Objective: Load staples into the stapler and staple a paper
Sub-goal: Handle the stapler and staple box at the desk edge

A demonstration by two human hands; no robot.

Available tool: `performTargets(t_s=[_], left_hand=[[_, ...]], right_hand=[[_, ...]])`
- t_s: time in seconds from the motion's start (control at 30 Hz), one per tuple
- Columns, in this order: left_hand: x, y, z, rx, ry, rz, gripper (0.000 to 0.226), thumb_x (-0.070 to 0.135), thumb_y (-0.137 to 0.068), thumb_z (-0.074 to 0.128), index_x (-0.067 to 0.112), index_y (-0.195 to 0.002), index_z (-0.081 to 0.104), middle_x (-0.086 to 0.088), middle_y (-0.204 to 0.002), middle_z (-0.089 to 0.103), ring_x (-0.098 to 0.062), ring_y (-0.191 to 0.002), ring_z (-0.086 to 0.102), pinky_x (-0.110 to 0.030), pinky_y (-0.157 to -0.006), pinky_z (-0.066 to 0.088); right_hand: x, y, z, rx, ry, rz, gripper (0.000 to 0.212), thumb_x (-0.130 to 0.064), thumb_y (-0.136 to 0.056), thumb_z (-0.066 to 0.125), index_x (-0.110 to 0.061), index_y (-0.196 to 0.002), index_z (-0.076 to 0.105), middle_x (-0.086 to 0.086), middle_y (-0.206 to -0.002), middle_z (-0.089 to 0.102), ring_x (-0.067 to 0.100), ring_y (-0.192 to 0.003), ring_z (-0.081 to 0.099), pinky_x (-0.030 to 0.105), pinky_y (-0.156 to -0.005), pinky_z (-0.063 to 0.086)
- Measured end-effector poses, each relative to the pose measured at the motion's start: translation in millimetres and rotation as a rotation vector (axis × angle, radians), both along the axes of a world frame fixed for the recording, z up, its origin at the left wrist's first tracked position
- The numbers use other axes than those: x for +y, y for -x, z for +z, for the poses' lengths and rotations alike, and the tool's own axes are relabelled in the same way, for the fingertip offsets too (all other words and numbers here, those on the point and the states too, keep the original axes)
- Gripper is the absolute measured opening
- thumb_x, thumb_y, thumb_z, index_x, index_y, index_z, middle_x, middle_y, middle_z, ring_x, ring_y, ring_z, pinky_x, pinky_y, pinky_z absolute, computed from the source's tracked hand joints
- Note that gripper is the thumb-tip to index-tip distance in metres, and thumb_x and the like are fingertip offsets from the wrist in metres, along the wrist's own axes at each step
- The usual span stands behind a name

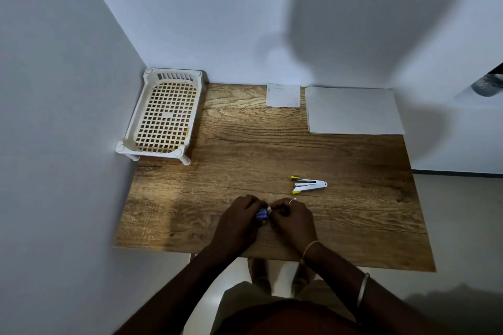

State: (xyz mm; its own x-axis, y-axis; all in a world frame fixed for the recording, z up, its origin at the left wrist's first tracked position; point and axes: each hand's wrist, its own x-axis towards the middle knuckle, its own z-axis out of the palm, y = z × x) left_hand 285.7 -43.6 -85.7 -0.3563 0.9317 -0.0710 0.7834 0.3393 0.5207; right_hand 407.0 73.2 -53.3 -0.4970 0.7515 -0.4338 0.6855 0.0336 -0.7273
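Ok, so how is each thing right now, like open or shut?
stapler: lying wide open on the table, untouched.
blue box: held between both hands; open or shut, cannot tell.
left hand: grips the blue box.
right hand: pinches the box's end.
basket: standing upright on its legs.
big paper: lying flat, untouched.
small paper: lying flat.
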Motion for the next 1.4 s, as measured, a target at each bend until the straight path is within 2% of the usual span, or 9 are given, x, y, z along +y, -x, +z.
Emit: performTargets(t_s=[0.13,0.4,0.53,0.7,0.93,1.07,1.2,1.3,1.4], left_hand=[[0.5,-0.7,3.7,0.011,-0.004,-0.010,0.042,0.021,-0.079,0.077,0.023,-0.120,0.065,0.001,-0.115,0.063,-0.021,-0.100,0.057,-0.037,-0.070,0.052],[-0.1,-0.2,3.1,0.029,0.012,-0.025,0.044,0.021,-0.081,0.078,0.021,-0.123,0.065,0.000,-0.119,0.064,-0.022,-0.103,0.059,-0.037,-0.070,0.053],[0.2,0.1,3.3,0.030,0.018,-0.022,0.044,0.020,-0.081,0.077,0.021,-0.124,0.064,0.001,-0.119,0.063,-0.022,-0.103,0.058,-0.037,-0.071,0.053],[-0.3,-0.6,5.6,0.011,0.001,-0.017,0.046,0.019,-0.080,0.077,0.022,-0.123,0.063,0.003,-0.120,0.062,-0.019,-0.103,0.056,-0.033,-0.072,0.051],[-0.9,-1.6,7.8,-0.004,-0.005,0.011,0.052,0.016,-0.078,0.077,0.020,-0.127,0.062,0.001,-0.119,0.064,-0.021,-0.103,0.058,-0.034,-0.074,0.051],[-1.6,-1.5,8.6,-0.022,-0.017,0.018,0.056,0.016,-0.078,0.076,0.018,-0.131,0.060,0.000,-0.121,0.065,-0.022,-0.107,0.060,-0.036,-0.078,0.053],[-1.9,-1.9,9.2,-0.033,-0.024,0.019,0.056,0.016,-0.079,0.076,0.017,-0.133,0.059,-0.002,-0.123,0.066,-0.023,-0.107,0.061,-0.037,-0.079,0.054],[-1.4,-2.8,9.5,-0.033,-0.024,0.020,0.057,0.015,-0.080,0.075,0.017,-0.135,0.059,-0.003,-0.125,0.066,-0.023,-0.110,0.060,-0.036,-0.082,0.054],[-1.6,-2.1,8.7,-0.037,-0.022,0.020,0.056,0.015,-0.083,0.073,0.017,-0.137,0.058,-0.002,-0.128,0.065,-0.022,-0.112,0.060,-0.035,-0.084,0.052]], right_hand=[[3.6,3.1,1.1,-0.018,0.044,-0.017,0.007,-0.018,-0.081,0.079,-0.020,-0.087,0.078,-0.004,-0.090,0.077,0.009,-0.085,0.069,0.021,-0.080,0.049],[6.2,10.8,0.1,-0.063,0.113,-0.047,0.005,-0.016,-0.077,0.078,-0.020,-0.081,0.077,-0.001,-0.084,0.077,0.018,-0.085,0.073,0.035,-0.087,0.055],[6.3,9.7,-2.2,-0.038,0.150,-0.068,0.007,-0.014,-0.077,0.079,-0.018,-0.083,0.078,0.002,-0.084,0.078,0.020,-0.084,0.074,0.044,-0.087,0.058],[4.4,9.6,-3.4,-0.013,0.171,-0.069,0.012,-0.011,-0.078,0.076,-0.017,-0.087,0.079,0.005,-0.086,0.079,0.023,-0.085,0.074,0.047,-0.087,0.058],[0.7,4.5,0.6,-0.011,0.168,-0.045,0.022,-0.006,-0.080,0.070,-0.017,-0.095,0.081,0.003,-0.089,0.079,0.022,-0.086,0.074,0.043,-0.087,0.058],[-6.1,2.1,4.0,-0.037,-0.002,-0.028,0.021,-0.008,-0.080,0.070,-0.020,-0.096,0.076,-0.003,-0.095,0.076,0.013,-0.093,0.070,0.020,-0.084,0.048],[-14.0,-1.6,3.5,-0.042,-0.108,0.033,0.023,-0.012,-0.084,0.068,-0.024,-0.104,0.073,-0.007,-0.101,0.075,0.009,-0.096,0.067,0.015,-0.080,0.041],[-17.8,-4.4,1.4,-0.025,-0.148,0.062,0.026,-0.012,-0.085,0.069,-0.027,-0.107,0.072,-0.009,-0.103,0.074,0.004,-0.093,0.064,0.015,-0.082,0.043],[-16.5,-6.7,-0.7,0.015,-0.122,0.056,0.028,-0.009,-0.083,0.070,-0.027,-0.104,0.072,-0.009,-0.100,0.074,0.006,-0.093,0.066,0.023,-0.086,0.052]])
